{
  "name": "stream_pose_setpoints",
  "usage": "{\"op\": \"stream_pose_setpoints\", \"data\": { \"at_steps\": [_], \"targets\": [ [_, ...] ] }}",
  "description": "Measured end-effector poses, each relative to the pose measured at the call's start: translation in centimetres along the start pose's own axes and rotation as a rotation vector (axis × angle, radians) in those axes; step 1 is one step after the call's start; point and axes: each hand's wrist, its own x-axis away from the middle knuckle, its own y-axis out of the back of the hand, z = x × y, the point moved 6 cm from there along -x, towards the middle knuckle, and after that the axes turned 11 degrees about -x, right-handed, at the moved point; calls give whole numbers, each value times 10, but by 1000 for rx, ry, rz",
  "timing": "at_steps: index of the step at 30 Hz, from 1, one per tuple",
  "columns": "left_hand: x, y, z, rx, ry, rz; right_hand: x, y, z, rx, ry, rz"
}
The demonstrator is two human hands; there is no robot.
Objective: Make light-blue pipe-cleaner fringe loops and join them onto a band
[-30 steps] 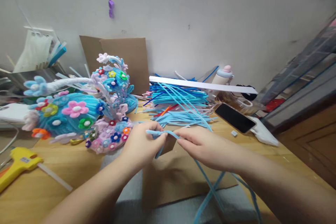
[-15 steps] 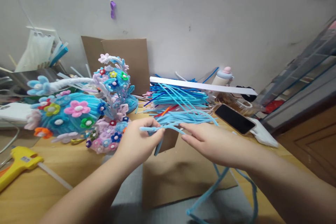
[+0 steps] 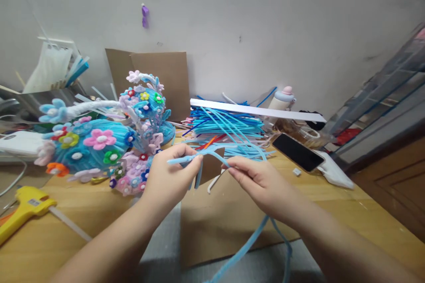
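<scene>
Light blue pipe cleaners (image 3: 210, 152) are pinched between the thumb and fingers of my left hand (image 3: 174, 172), their ends sticking out to the left and hanging below it. With thumb and fingertips, my right hand (image 3: 252, 179) grips one strand (image 3: 222, 158) of them. Long light blue lengths (image 3: 247, 245) droop from beneath the right hand over the cardboard sheet (image 3: 226, 230). Behind the hands lies a heap of blue pipe cleaners (image 3: 229, 124) under a white strip (image 3: 259, 109).
Flower-covered blue pipe-cleaner baskets (image 3: 99, 139) stand at left, with a yellow glue gun (image 3: 33, 202) in front of them. To the right lie a black-screened phone (image 3: 298, 152) and a white packet (image 3: 337, 170). Behind is a bottle (image 3: 282, 98).
My right hand's fingers have gone from extended to pinching a strand. The drooping blue lengths have swung left. A thin pale piece now shows between the hands.
</scene>
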Motion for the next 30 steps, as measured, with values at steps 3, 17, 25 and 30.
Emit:
{"op": "stream_pose_setpoints", "data": {
  "at_steps": [3,17,25,30],
  "targets": [
    [1,4,-1,9,-12,-47,3,-10,2,-113,26,-6],
    [0,-6,-3,-75,-154,-20,-16,-37,-8,-969,-188,22],
    [2,-10,-5,-128,-139,-4,-18,-39,-17,-970,-173,-96],
    [4,-10,-6,-76,-121,-23,-14,-38,-13,-871,-111,-112]
  ]
}}
